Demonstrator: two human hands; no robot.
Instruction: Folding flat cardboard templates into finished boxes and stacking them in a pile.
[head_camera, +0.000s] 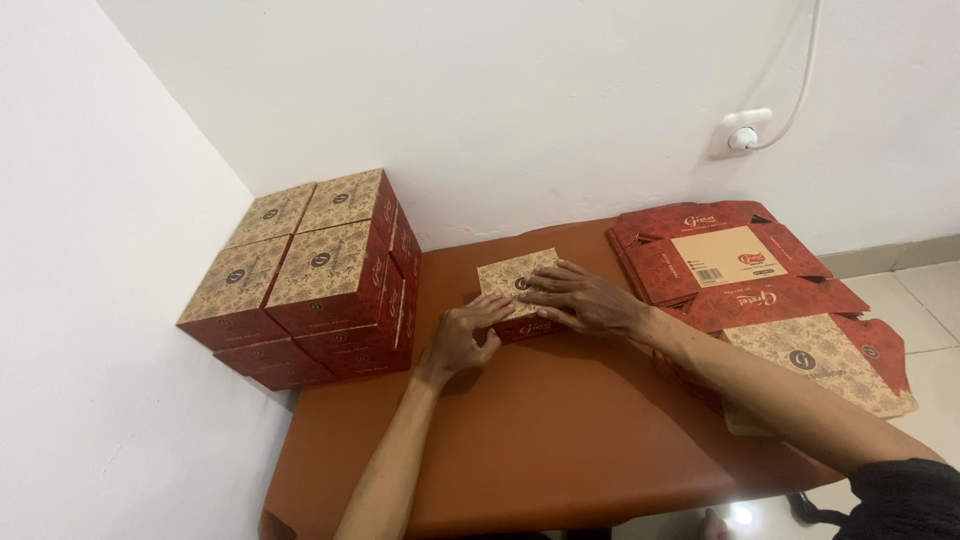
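White walls are meeting behind the brown counter (540, 420). At its middle a small box (512, 275) is lying, right of the stacked boxes (310, 275). Both hands are flat, clenching nothing: right hand (585, 298) pressing the lid, left hand (462, 335) touching the near side.

A small square box (517, 290), tan patterned lid over dark red sides, sits at the middle of the brown surface (540, 430). At nine o'clock from it stands a stack of closed boxes (310, 275) in the same tan and red, against the wall corner. At three o'clock lies a pile of flat unfolded boxes (760, 295), red with a tan panel bearing a small label (708, 273).
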